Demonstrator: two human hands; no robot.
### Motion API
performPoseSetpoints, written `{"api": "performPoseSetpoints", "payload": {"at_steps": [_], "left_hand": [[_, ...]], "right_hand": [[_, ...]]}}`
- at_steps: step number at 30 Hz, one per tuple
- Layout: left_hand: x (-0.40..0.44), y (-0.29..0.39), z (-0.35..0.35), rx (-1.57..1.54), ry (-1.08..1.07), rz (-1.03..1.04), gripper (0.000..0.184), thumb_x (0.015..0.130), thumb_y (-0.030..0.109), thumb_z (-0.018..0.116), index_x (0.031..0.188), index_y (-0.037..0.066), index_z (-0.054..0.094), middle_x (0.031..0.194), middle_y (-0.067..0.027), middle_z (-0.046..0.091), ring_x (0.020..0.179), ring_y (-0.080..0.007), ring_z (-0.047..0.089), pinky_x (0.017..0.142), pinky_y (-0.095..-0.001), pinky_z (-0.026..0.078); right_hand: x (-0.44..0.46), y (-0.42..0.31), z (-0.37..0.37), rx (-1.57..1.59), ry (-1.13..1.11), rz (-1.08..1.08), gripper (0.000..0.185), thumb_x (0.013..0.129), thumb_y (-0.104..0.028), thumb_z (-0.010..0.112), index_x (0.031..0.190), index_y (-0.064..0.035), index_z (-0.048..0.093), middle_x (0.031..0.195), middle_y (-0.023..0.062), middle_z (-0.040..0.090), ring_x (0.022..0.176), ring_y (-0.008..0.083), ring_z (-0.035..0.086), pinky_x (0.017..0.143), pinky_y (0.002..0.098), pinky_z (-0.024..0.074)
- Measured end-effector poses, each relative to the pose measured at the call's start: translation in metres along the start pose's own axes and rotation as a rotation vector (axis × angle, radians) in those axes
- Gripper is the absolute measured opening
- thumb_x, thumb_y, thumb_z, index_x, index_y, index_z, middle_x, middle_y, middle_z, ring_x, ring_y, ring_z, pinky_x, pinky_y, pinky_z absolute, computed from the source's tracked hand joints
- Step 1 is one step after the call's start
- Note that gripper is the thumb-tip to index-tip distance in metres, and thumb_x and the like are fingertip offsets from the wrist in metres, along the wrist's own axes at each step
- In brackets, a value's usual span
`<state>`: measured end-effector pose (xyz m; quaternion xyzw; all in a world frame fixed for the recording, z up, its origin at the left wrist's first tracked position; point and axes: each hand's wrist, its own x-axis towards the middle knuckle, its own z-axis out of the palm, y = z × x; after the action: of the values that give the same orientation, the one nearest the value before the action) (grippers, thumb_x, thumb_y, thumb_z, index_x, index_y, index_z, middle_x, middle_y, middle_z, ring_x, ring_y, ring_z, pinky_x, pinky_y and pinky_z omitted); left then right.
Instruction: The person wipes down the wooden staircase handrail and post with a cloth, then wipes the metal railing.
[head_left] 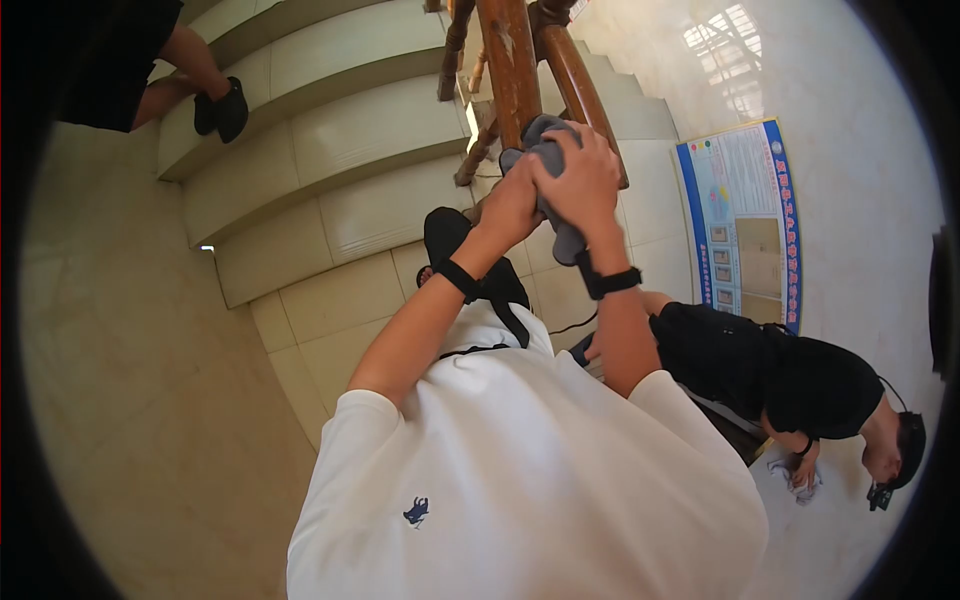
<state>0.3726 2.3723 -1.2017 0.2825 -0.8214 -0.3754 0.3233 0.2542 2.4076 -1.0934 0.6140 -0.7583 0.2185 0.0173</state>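
Note:
A dark grey cloth [551,153] is bunched over the near end of a brown wooden handrail [510,60], with one end hanging down beside my right wrist. My right hand [583,180] presses on top of the cloth, its fingers bent around it. Close against it, my left hand [511,208] grips the cloth at its lower left side; most of its fingers are hidden behind the cloth and the rail end. Both wrists wear black bands.
Tiled stairs [370,130] rise ahead, with turned wooden balusters [456,50] beside them. Someone's legs and dark shoes [228,110] are on the upper steps. At right, a person in black [770,370] bends over, holding a pale cloth [797,482] near a wall poster [741,220].

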Motion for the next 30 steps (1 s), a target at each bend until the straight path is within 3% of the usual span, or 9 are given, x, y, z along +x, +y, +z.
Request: {"api": "performPoseSetpoints", "payload": {"at_steps": [2,4,8,12,15,18,21,27,30], "left_hand": [[0.003,0.013,-0.004,-0.161,-0.037,-0.208,0.075,0.073,0.01,0.081,0.14,0.003,0.047,0.133,-0.0235,0.053,0.125,-0.045,0.05,0.104,-0.0459,0.045],[0.008,0.001,0.0,-0.147,-0.057,-0.118,0.079,0.073,0.009,0.08,0.142,0.003,0.043,0.132,-0.0239,0.052,0.124,-0.0456,0.05,0.103,-0.0462,0.046],[0.011,-0.01,-0.012,-0.081,-0.06,0.165,0.092,0.069,0.007,0.083,0.145,-0.005,0.033,0.137,-0.0293,0.049,0.125,-0.046,0.052,0.101,-0.0465,0.048],[0.008,-0.017,-0.031,-0.21,-0.18,-0.059,0.076,0.069,-0.007,0.067,0.14,0.0,0.041,0.131,-0.0268,0.05,0.12,-0.0482,0.052,0.1,-0.0484,0.046],[0.017,-0.021,-0.047,-0.241,-0.169,-0.103,0.07,0.067,-0.012,0.062,0.134,0.001,0.046,0.126,-0.0247,0.052,0.119,-0.0473,0.051,0.099,-0.0494,0.044],[0.044,-0.029,-0.058,-0.074,-0.052,-0.126,0.068,0.065,-0.01,0.068,0.128,0.005,0.05,0.119,-0.0219,0.053,0.114,-0.0445,0.053,0.094,-0.0496,0.045],[0.073,-0.034,-0.077,0.136,0.092,-0.23,0.066,0.061,-0.009,0.073,0.122,0.006,0.054,0.113,-0.0173,0.053,0.11,-0.0406,0.052,0.092,-0.047,0.044],[0.132,-0.063,-0.093,0.22,0.241,-0.063,0.057,0.056,-0.011,0.071,0.109,0.007,0.058,0.105,-0.0148,0.05,0.104,-0.0363,0.049,0.086,-0.0429,0.039],[0.157,-0.076,-0.09,0.257,0.019,0.03,0.052,0.059,-0.008,0.071,0.106,0.008,0.059,0.103,-0.0142,0.052,0.1,-0.0361,0.051,0.082,-0.0424,0.039]], "right_hand": [[0.021,0.021,-0.015,0.235,-0.224,0.111,0.042,0.083,-0.043,0.072,0.112,-0.0121,0.071,0.125,0.0118,0.064,0.121,0.0319,0.058,0.102,0.044,0.0442],[0.036,0.03,-0.017,0.349,-0.328,0.114,0.046,0.085,-0.045,0.071,0.113,-0.0085,0.07,0.112,0.0137,0.069,0.106,0.0321,0.066,0.092,0.0376,0.0515],[0.004,0.006,-0.006,0.03,-0.085,0.097,0.052,0.085,-0.041,0.07,0.127,-0.0095,0.064,0.133,0.0185,0.059,0.126,0.0369,0.053,0.105,0.0489,0.0417],[-0.036,-0.028,0.002,-0.211,0.137,0.024,0.057,0.087,-0.033,0.068,0.138,-0.012,0.055,0.146,0.0225,0.045,0.135,0.044,0.04,0.11,0.063,0.0288],[-0.02,-0.037,0.005,-0.291,0.116,0.061,0.048,0.089,-0.028,0.066,0.133,-0.01,0.058,0.136,0.0198,0.054,0.13,0.0398,0.045,0.11,0.0639,0.028],[0.017,-0.026,0.015,-0.323,-0.081,-0.022,0.038,0.09,-0.024,0.064,0.125,-0.0081,0.061,0.124,0.0163,0.061,0.118,0.035,0.056,0.104,0.0573,0.0384],[0.058,-0.029,0.029,-0.263,-0.298,0.147,0.03,0.091,-0.021,0.063,0.116,-0.007,0.063,0.108,0.0124,0.067,0.096,0.0312,0.065,0.089,0.0495,0.0474],[0.062,-0.031,0.013,-0.138,-0.116,0.179,0.023,0.086,-0.028,0.068,0.096,-0.0061,0.068,0.087,0.0125,0.066,0.079,0.0324,0.065,0.077,0.0455,0.0481],[0.069,-0.03,0.007,-0.143,-0.158,0.32,0.026,0.085,-0.03,0.07,0.092,-0.0047,0.068,0.085,0.0121,0.064,0.081,0.0317,0.063,0.076,0.0446,0.0467]]}}
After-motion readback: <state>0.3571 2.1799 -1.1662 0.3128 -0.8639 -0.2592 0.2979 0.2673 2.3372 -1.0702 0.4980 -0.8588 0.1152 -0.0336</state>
